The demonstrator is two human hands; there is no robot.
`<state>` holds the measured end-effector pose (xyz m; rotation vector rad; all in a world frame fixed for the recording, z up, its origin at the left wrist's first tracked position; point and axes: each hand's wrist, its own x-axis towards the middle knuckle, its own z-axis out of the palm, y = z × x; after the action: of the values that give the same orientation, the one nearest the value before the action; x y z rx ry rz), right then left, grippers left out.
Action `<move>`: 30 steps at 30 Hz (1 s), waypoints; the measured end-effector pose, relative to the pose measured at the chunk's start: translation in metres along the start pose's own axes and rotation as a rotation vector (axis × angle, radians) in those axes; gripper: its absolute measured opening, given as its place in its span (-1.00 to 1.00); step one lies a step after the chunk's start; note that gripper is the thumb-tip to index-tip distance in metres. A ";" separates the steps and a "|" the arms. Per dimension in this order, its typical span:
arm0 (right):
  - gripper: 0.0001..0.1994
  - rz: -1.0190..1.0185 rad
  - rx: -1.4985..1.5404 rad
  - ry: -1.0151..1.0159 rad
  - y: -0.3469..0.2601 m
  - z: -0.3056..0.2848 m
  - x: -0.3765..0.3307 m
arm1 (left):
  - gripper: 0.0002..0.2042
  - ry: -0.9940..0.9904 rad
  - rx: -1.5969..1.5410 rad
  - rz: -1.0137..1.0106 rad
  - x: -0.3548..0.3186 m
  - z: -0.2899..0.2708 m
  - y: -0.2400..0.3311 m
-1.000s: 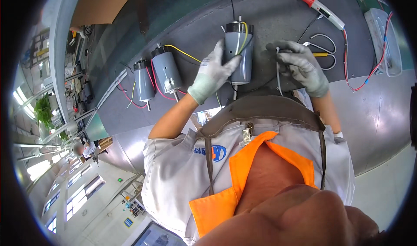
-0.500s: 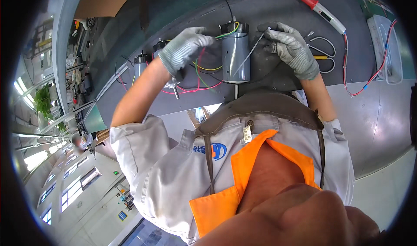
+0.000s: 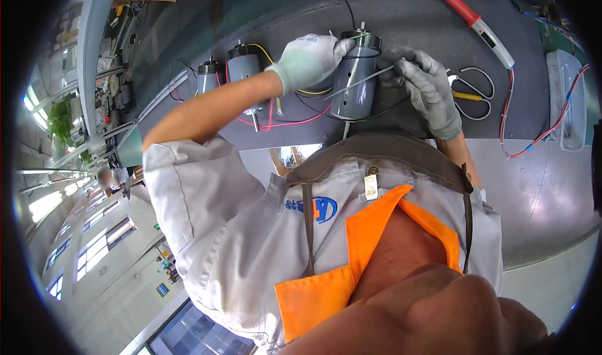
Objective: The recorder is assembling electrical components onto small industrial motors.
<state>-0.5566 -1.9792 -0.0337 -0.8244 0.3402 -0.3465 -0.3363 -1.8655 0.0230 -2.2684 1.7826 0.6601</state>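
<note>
Two gloved hands work at a grey bench: the left hand (image 3: 308, 59), fingers curled, presses against the upper end of a grey cylindrical motor (image 3: 356, 79) that lies on its side near the bench's near edge, while the right hand (image 3: 427, 88) pinches the end of a thin grey tie (image 3: 360, 82) that runs slantwise across the motor's body. The motor's shaft points toward the worker, and black, yellow, green and red wires (image 3: 295, 114) trail from it over the bench (image 3: 414, 16). Just left of it lie two smaller motors (image 3: 241, 70), partly hidden by the left forearm.

By its look the motor is a dense metal piece, stiff and fairly heavy, with a smooth painted shell that could roll or slip under a glove; it seems best held around the middle of the barrel or steadied at the end cap, never by its leads. The wires look soft and easily strained where they join the housing. The tie appears light and springy, likely to flick loose unless gripped close to its tip.

Scissors (image 3: 471, 93) with grey loops rest just right of the right hand, and a red-handled tool (image 3: 467, 16) lies beyond, at the far side of the bench.
</note>
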 end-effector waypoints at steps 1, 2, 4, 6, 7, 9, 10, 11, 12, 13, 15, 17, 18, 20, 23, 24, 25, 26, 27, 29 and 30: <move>-0.67 0.000 0.002 0.005 -0.001 -0.002 -0.005 | -0.67 -0.004 0.000 0.003 -0.003 0.006 0.000; -0.67 -0.006 -0.034 -0.022 -0.002 -0.003 -0.009 | -0.68 0.051 -0.030 0.016 -0.006 0.017 -0.004; -0.70 0.037 -0.090 -0.036 0.000 -0.003 -0.017 | -0.65 0.209 -0.073 0.083 -0.016 0.033 -0.010; -0.72 -0.008 -0.210 -0.068 0.002 0.000 -0.022 | -0.61 0.233 -0.023 0.172 -0.015 0.034 -0.025; -0.73 -0.059 -0.330 -0.104 0.007 0.002 -0.022 | -0.57 0.260 0.032 0.261 -0.014 0.026 -0.027; -0.72 -0.255 -0.633 -0.164 0.018 -0.002 -0.015 | -0.50 -0.212 -0.385 -0.145 -0.001 -0.018 -0.018; -0.71 -0.414 -0.963 -0.251 0.017 0.002 -0.008 | -0.48 -0.320 -0.586 -0.164 0.002 -0.015 -0.034; -0.69 -0.581 -1.290 -0.335 0.014 0.008 -0.002 | -0.47 -0.425 -0.789 -0.178 0.004 -0.013 -0.049; -0.67 -0.699 -1.338 -0.402 0.008 0.013 0.005 | -0.52 -0.522 -0.817 -0.286 -0.003 -0.043 -0.031; -0.67 -0.703 -1.338 -0.410 0.010 0.016 0.009 | -0.52 -0.516 -0.820 -0.290 -0.011 -0.053 -0.025; -0.67 -0.770 -1.466 -0.493 0.019 0.017 0.015 | -0.56 -0.491 -0.915 -0.401 -0.023 -0.061 -0.018; -0.66 -0.750 -1.499 -0.507 0.021 0.018 0.015 | -0.55 -0.501 -0.977 -0.339 -0.027 -0.049 -0.019; -0.66 -0.745 -1.512 -0.507 0.020 0.020 0.016 | -0.56 -0.407 -1.082 -0.357 -0.031 -0.043 -0.013; -0.66 -0.731 -1.524 -0.502 0.022 0.019 0.020 | -0.60 -0.285 -1.268 -0.629 -0.032 -0.046 0.007; -0.65 -0.788 -1.483 -0.480 0.024 0.016 0.027 | -0.64 -0.026 -1.095 -0.358 -0.027 0.000 -0.015; -0.64 -0.809 -1.451 -0.465 0.020 0.017 0.031 | -0.72 0.040 -1.158 -0.577 -0.021 -0.003 -0.008; -0.63 -0.829 -1.420 -0.451 0.019 0.018 0.034 | -0.72 0.037 -1.159 -0.578 -0.018 -0.002 -0.003; -0.63 -0.825 -1.420 -0.450 0.020 0.018 0.035 | -0.75 0.141 -1.143 -0.582 -0.017 0.000 0.001; -0.64 -0.719 -1.227 -0.344 0.021 0.016 0.036 | -0.78 0.244 -1.122 -0.579 -0.013 0.000 0.005; -0.65 -0.614 -1.035 -0.233 0.022 0.015 0.039 | -0.76 0.400 -1.132 -0.475 -0.008 0.012 0.012; -0.66 -0.427 -0.694 -0.154 0.023 0.015 0.042 | -0.78 0.467 -1.116 -0.430 -0.007 0.018 0.015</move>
<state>-0.5089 -1.9730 -0.0489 -1.6055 0.1301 -0.5709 -0.3562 -1.8566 0.0122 -3.6182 1.0119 1.3365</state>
